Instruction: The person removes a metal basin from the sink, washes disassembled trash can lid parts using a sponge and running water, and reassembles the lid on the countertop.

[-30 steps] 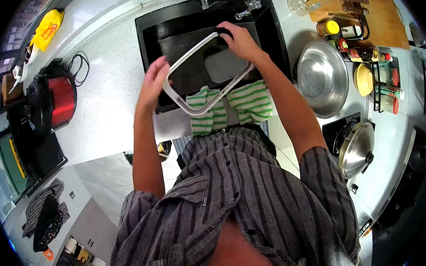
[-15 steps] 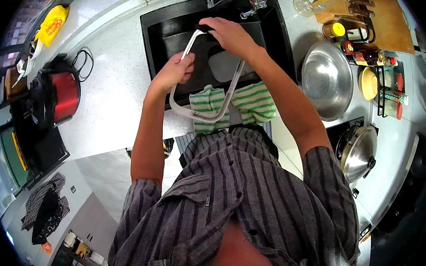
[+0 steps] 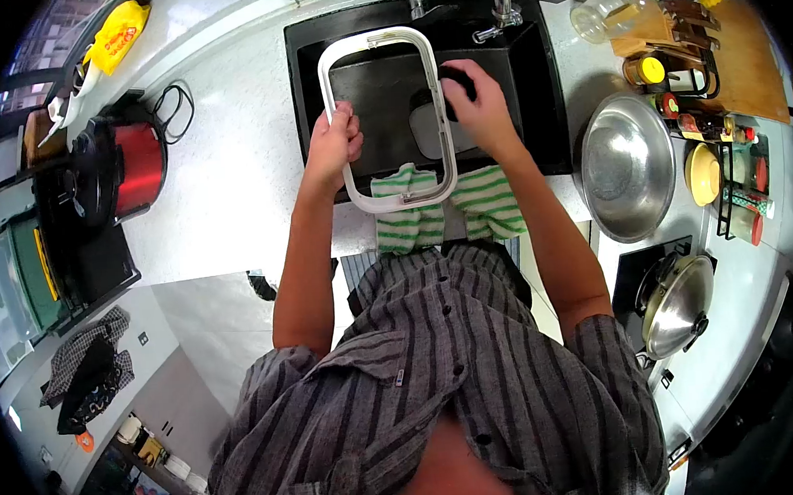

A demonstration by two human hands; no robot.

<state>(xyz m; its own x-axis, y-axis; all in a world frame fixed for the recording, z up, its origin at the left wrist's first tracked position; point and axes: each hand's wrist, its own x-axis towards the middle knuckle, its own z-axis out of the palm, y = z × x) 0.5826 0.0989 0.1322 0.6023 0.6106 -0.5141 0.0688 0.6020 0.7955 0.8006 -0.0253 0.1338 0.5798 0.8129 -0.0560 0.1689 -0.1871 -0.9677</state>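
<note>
My left hand [image 3: 334, 147] is closed around the left side of a white rectangular frame [image 3: 446, 149] with rounded corners, held over the sink. My right hand [image 3: 480, 106], curled round a dark scrubbing pad [image 3: 456, 82], is at the frame's right side. Most of the pad is behind the fingers, so its exact kind is unclear. Below, a greyish rounded piece [image 3: 424, 139] lies in the black sink [image 3: 537, 103]. Green-and-white striped cloths [image 3: 482, 197] hang over the sink's front edge, partly behind the frame.
A chrome faucet [image 3: 502, 10] rises behind the sink. To the right stand a steel bowl [image 3: 628, 170], a glass jar [image 3: 605, 15], a knife block [image 3: 643, 42] and a lidded pan [image 3: 680, 307]. A red cooker [image 3: 139, 168] sits on the left counter.
The frame has turned from tilted to nearly face-on, its far end now upright in view. My right hand has moved from its far corner to its right side with the dark pad.
</note>
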